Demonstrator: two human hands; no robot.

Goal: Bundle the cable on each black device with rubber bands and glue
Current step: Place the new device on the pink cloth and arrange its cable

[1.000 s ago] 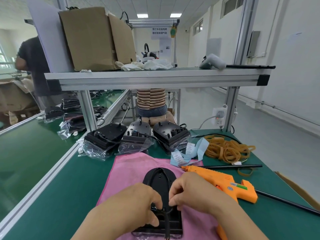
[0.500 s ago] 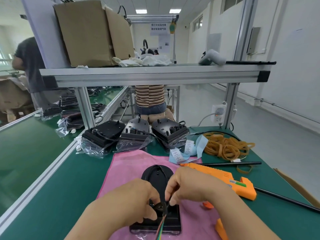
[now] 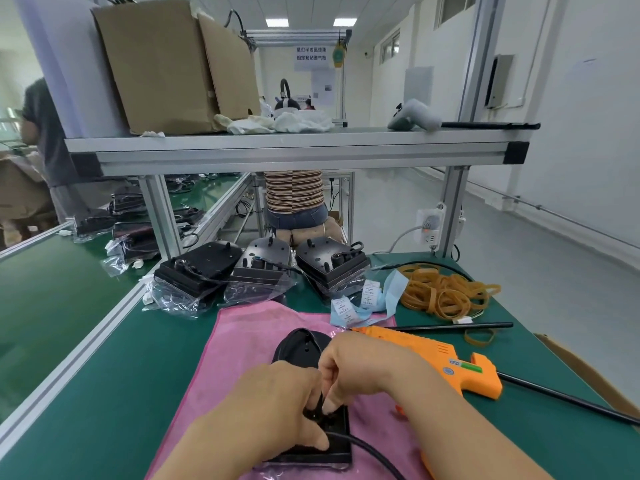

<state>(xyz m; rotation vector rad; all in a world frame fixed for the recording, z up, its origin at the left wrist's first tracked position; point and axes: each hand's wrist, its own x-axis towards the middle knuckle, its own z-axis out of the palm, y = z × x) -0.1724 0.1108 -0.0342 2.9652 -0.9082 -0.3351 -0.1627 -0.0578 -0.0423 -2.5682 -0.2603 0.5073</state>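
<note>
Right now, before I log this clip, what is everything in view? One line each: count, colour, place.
table: one, green, foreground
pink cloth: one, pink, on the table's near part
black device: one, black, on the cloth
cable: one, black, from the device toward the bottom edge
glue gun: one, orange, right of the device
rubber bands: one pile, tan, table's far right
bagged devices: three, black, behind the cloth
label strip: one, pale blue with white labels, left of the rubber bands
cardboard box: one, brown, upper shelf, left
left hand: grips the cable on the device
right hand: pinches the cable beside it
</note>
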